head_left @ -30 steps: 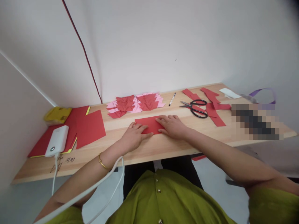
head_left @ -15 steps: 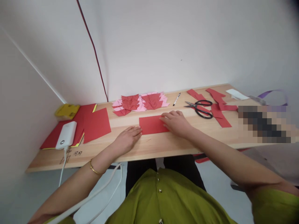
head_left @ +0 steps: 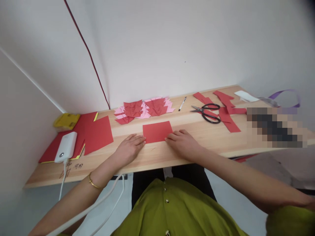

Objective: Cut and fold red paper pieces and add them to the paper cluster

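A red sheet of paper (head_left: 157,131), roughly rectangular, lies flat on the wooden table in front of me. At its lower left corner, my left hand (head_left: 130,147) rests with fingers stretched out and the tips touching the edge. My right hand (head_left: 183,143) is at the lower right corner, its fingers bent over the edge of the paper; the thumb is hidden. Behind the sheet lie red and pink papers with jagged cut edges (head_left: 157,107). Black-handled scissors (head_left: 204,112) lie partly open to the right, beyond my right hand.
Red paper strips (head_left: 228,119) surround the scissors. A marker (head_left: 182,103) lies near the wall. To the left are larger red sheets (head_left: 99,134), a white power bank (head_left: 66,147) with a cable, and a yellow packet (head_left: 67,121). A blurred patch (head_left: 273,127) covers something at right.
My right hand has slid from the top of the sheet toward me to its lower right corner, uncovering more red paper. My left hand stays at the left edge. The view has shifted slightly.
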### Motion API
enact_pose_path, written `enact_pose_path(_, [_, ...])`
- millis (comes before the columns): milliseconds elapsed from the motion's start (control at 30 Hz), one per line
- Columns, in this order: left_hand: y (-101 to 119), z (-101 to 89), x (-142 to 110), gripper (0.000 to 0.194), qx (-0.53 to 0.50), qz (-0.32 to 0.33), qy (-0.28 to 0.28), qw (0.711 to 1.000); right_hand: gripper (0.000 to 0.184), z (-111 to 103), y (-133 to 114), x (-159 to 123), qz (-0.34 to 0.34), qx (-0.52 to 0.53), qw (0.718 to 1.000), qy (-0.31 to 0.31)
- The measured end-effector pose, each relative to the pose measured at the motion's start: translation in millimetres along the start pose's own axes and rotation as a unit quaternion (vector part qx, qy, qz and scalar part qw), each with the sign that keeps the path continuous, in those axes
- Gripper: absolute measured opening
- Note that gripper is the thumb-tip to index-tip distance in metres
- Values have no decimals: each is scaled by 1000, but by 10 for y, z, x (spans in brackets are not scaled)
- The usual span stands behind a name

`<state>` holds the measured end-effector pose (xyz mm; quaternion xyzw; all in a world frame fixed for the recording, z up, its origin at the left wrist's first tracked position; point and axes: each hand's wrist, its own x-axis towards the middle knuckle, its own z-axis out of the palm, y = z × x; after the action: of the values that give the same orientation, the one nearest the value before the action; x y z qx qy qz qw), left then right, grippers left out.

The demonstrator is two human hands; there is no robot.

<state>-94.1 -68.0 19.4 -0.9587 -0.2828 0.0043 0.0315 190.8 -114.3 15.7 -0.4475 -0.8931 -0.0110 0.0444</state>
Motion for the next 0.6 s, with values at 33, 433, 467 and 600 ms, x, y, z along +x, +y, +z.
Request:
enact_pose_path(33, [11, -13, 3, 38, 1, -1, -1, 1000, 32, -7, 40, -71, 6, -6, 1000, -1])
enact_pose_path(433, [-294, -270, 476, 23, -192, -144, 33, 970, 30, -126, 635, 343, 166, 191, 967, 25])
enact_pose_path(467, [-345, -264, 559, 28, -187, -187, 51, 963, 36, -111, 667, 468, 164, 197, 966, 13])
enact_pose_path(600, [-494, -121, 824, 40, -185, -266, 44, 945, 53, -24, 717, 812, 148, 165, 975, -31])
